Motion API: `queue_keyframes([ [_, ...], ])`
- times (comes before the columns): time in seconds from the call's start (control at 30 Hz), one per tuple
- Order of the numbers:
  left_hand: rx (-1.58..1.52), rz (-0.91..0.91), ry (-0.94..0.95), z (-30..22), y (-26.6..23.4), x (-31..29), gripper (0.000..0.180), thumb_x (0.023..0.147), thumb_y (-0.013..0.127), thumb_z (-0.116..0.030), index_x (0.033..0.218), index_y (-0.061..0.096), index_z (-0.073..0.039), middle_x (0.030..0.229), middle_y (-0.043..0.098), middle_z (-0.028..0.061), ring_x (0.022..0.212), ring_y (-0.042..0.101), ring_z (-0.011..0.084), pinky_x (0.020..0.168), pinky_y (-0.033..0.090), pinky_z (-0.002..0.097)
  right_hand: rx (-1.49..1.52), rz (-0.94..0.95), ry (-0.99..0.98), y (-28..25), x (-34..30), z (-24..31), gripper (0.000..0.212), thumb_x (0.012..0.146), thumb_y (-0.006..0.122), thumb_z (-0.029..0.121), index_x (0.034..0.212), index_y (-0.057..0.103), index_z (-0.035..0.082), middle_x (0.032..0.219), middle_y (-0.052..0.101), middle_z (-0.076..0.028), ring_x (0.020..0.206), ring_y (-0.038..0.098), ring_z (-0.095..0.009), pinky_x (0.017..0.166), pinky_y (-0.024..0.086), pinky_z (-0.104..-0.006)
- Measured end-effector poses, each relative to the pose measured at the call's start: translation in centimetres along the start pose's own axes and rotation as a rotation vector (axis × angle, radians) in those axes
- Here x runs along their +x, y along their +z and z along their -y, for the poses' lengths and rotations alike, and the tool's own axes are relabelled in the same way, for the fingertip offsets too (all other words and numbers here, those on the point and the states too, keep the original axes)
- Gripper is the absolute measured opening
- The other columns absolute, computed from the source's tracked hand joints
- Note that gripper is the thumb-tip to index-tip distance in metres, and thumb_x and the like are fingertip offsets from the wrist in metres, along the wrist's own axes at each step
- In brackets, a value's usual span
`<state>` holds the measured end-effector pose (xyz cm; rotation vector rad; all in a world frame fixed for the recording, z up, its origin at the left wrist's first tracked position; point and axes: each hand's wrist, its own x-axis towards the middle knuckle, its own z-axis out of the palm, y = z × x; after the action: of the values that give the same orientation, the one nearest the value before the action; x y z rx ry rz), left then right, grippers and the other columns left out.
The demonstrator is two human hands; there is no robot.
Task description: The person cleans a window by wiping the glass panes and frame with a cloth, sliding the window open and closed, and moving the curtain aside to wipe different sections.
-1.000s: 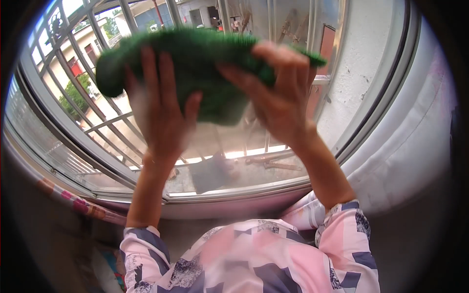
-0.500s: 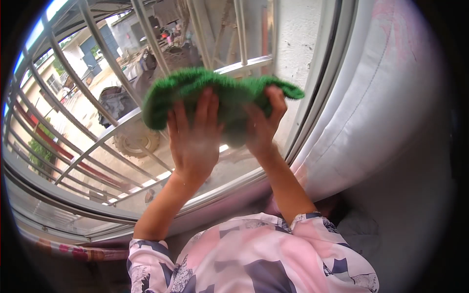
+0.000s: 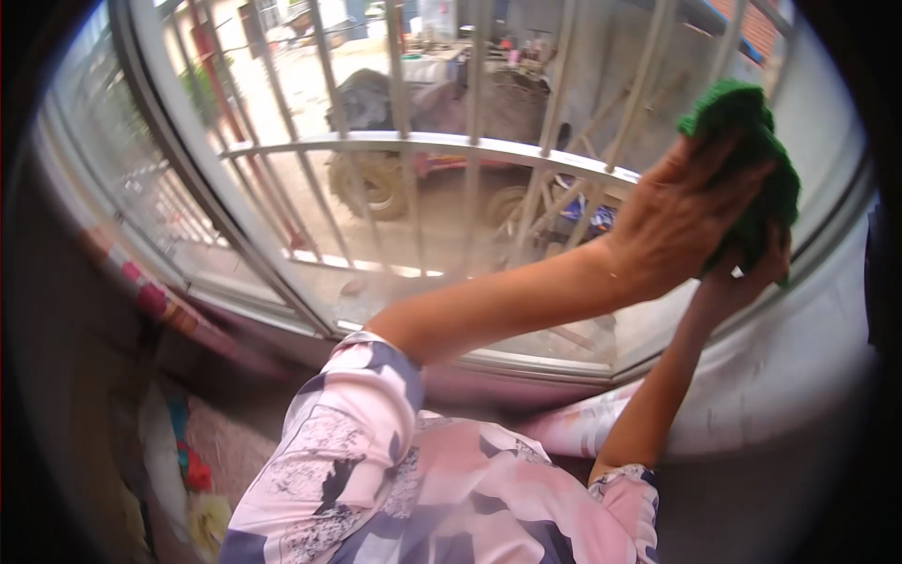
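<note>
A green, fluffy towel-like cloth (image 3: 754,120) is up at the right side of the window, close to the right-hand frame, with both of the person's hands on it. The left hand (image 3: 669,226) lies over the cloth's near face, its fingers reaching up and to the right — fairly straight, slightly parted, and not wrapped around the cloth. The right hand (image 3: 738,289) is lower, just below the left; its thumb and fingers close on the bottom end of the cloth, though how tightly they pinch cannot be told, and some fingertips are hard to make out. Whether the cloth touches the glass or the frame is also unclear.

The left forearm (image 3: 512,293) stretches across the window from the lower left, while the right forearm (image 3: 665,399) rises more steeply. The person wears a pink, white and slate-blue patterned blouse (image 3: 489,493). Beyond the pane stand metal security bars with a pale crossbar (image 3: 395,143), and outside them a vehicle with a chunky-treaded wheel (image 3: 376,195). A whitish curtain (image 3: 756,385) hangs at the lower right — a flowered fabric strip (image 3: 150,299) runs along the lower left.
</note>
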<state>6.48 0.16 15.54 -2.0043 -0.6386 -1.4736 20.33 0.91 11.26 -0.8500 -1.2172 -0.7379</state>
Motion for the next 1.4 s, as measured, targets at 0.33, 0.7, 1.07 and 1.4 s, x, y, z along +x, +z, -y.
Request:
queue_keyframes([
  [0.33,0.325,0.28,-0.123,5.2,-11.9,-17.0,0.042,0.071,0.061,-0.014,0.112,0.061,-0.023,0.13,0.046,-0.0078,0.122,0.038,0.0242,0.103,0.031,0.0412,0.144,0.183,-0.284,3.5,-7.8,8.8,0.035,0.088,0.055,0.033,0.11,0.049,0.007,0.127,0.037,-0.023,0.119,0.034,-0.043,0.095,0.027,-0.056],
  [0.7,0.138,-0.675,-1.124,17.5,-31.8,-23.4,0.083,0.077,0.064,-0.05,0.124,0.034,0.011,0.118,0.041,0.0209,0.11,0.04,0.0285,0.099,0.029,0.0366,0.304,0.082,-0.246,4.9,-8.8,8.1,0.036,0.089,0.053,0.033,0.107,0.05,0.003,0.122,0.039,-0.019,0.117,0.036,-0.036,0.093,0.03,-0.0501],
  [1.07,0.266,-0.666,-1.15,21.5,-28.9,-26.8,0.104,0.049,0.074,-0.069,0.116,0.04,0.004,0.103,0.057,0.0153,0.097,0.057,0.0244,0.084,0.045,0.0303,0.819,0.241,0.518,5.3,-10.6,2.6,0.056,0.065,0.081,0.025,0.108,0.049,0.006,0.114,0.047,-0.012,0.109,0.041,-0.027,0.09,0.035,-0.0397],
  [1.4,0.416,-0.734,-1.159,21.5,-27.7,-26.7,0.097,0.05,0.073,-0.067,0.109,0.043,0.003,0.096,0.06,0.022,0.091,0.06,0.0347,0.082,0.046,0.0387,0.714,0.105,-0.219,7.5,-9.0,6.2,0.057,0.076,0.069,0.026,0.117,0.036,0.003,0.115,0.038,-0.014,0.107,0.041,-0.028,0.087,0.04,-0.0402],
])
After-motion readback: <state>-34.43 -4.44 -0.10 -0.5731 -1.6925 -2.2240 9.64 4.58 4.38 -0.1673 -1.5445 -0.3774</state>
